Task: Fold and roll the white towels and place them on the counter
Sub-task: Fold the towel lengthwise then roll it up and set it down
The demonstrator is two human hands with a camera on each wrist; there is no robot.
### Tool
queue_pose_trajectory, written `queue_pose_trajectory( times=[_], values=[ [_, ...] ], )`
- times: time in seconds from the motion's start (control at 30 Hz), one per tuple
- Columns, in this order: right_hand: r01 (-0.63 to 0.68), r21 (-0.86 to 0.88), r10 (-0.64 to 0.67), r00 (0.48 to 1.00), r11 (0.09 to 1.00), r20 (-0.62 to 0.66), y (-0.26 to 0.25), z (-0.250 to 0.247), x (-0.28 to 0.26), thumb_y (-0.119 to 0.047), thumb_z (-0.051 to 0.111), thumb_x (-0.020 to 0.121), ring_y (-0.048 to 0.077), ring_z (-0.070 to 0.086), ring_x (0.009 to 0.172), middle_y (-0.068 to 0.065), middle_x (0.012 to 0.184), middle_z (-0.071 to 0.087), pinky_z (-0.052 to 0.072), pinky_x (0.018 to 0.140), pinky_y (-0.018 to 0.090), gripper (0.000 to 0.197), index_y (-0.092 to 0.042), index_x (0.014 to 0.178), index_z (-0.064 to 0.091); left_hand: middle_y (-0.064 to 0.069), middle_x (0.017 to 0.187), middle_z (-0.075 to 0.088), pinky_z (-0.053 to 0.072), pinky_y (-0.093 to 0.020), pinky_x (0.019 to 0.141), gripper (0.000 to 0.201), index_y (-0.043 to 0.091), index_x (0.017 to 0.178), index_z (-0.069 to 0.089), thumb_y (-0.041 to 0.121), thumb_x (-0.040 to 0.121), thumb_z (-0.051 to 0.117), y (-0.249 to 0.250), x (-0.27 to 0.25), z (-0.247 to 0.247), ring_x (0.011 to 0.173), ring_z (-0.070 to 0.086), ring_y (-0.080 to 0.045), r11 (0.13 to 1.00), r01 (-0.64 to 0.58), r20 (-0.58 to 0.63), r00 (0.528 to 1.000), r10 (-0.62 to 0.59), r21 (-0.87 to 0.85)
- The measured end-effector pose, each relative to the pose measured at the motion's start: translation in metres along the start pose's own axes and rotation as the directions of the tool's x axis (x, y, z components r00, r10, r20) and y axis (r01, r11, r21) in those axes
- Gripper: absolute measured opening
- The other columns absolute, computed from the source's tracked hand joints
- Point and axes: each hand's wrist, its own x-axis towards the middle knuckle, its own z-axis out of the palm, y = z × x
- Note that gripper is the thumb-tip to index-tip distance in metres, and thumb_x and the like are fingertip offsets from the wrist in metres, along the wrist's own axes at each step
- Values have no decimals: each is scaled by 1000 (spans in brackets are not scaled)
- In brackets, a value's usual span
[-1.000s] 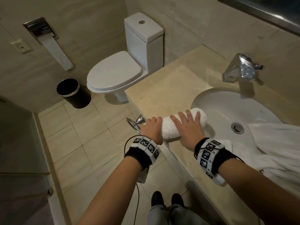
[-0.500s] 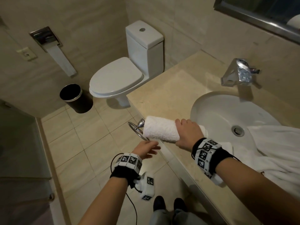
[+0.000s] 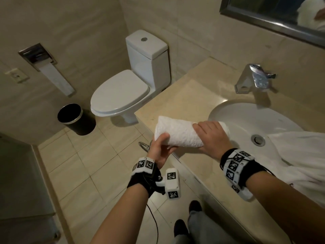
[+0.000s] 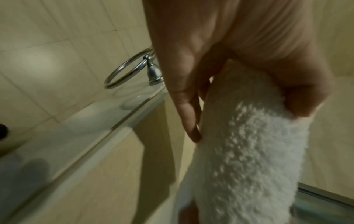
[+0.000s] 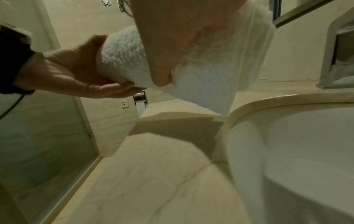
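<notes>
Now we hold the rolled white towel (image 3: 181,133) mid-frame above the counter (image 3: 191,95) edge, right hand (image 3: 211,136) wrapped over it, left hand (image 3: 159,149) cupping its end, and a slackened grip could unroll it.

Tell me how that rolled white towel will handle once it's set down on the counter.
The rolled towel looks soft and light: both the left hand and right hand dent its terry surface. As a cylinder it may roll on the smooth counter. Let go, the roll could loosen, since nothing visibly fastens it.
</notes>
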Motion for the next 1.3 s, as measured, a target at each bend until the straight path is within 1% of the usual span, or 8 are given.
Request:
queue_pose_trajectory(
  times=[0.3, 0.43, 0.53, 0.63, 0.73, 0.8, 1.03, 1.3],
  values=[
    [-82, -52, 89, 986, 995, 139, 16, 40, 54, -7, 38, 72, 26, 63, 81, 6, 94, 66, 49, 80, 39, 43, -12, 114, 47, -10, 99, 61, 48, -36, 82, 48, 9, 104, 56, 8, 56, 59, 61, 70, 3, 92, 56, -25, 757, 60, -148, 988, 49, 650],
    [-127, 202, 58, 948, 971, 313, 19, 45, 63, -20, 62, 65, 30, 52, 119, 12, 126, 55, 33, 107, 46, 69, -8, 132, 49, -18, 132, 48, 41, -38, 100, 58, 6, 129, 46, 4, 72, 59, 77, 93, 18, 121, 46, -32, 242, 180, -248, 924, 292, 954],
    [-304, 594, 238, 953, 745, 190, 38, 33, 59, -27, 40, 76, 18, 35, 126, 11, 134, 46, 20, 111, 34, 60, -7, 132, 47, -9, 146, 28, 19, -43, 116, 76, 15, 141, 30, 8, 71, 59, 70, 87, 46, 136, 25, -27, -257, -122, 220, 891, 398, 959],
    [-581, 788, 692, 656, 206, 303, 56, 30, 46, -11, 42, 90, 11, 38, 124, 8, 134, 46, 28, 106, 23, 40, -10, 130, 49, -2, 152, 22, 7, -48, 116, 86, 21, 146, 17, 40, 76, 62, 47, 86, 67, 140, 21, -20, -678, -328, 435, 900, -13, 658],
    [-509, 712, 603, 397, -483, 692, 66, 36, 46, -28, 42, 98, 10, 53, 108, -10, 108, 60, 40, 93, 26, 22, -25, 111, 59, -2, 147, 32, 19, -51, 110, 93, 20, 145, 17, 53, 72, 65, 30, 99, 76, 132, 34, -24, -739, -362, 384, 911, -152, 568],
    [-416, 636, 516, 373, -650, 771, 64, 32, 52, -37, 33, 99, 13, 49, 116, -11, 116, 55, 38, 96, 32, 37, -21, 125, 54, -3, 141, 39, 28, -48, 104, 93, 20, 143, 21, 53, 70, 67, 26, 105, 78, 124, 41, -27, -757, -355, 400, 907, -136, 548],
    [-499, 596, 465, 372, -629, 803, 40, 32, 72, -39, 43, 96, 9, 66, 76, -1, 99, 66, 52, 70, 31, 28, -21, 99, 63, -7, 126, 49, 36, -39, 90, 73, 14, 134, 32, 42, 75, 66, 21, 115, 77, 112, 50, -30, -785, -381, 451, 881, -146, 489],
    [-732, 620, 412, 491, -283, 768, 53, 23, 73, -13, 38, 99, 22, 37, 130, 9, 149, 29, 38, 92, 27, 52, -20, 147, 21, -6, 136, 41, 32, -43, 98, 91, 13, 141, 24, 53, 72, 69, 26, 109, 76, 121, 44, -27, -738, -434, 505, 851, -145, 517]
  ],
)
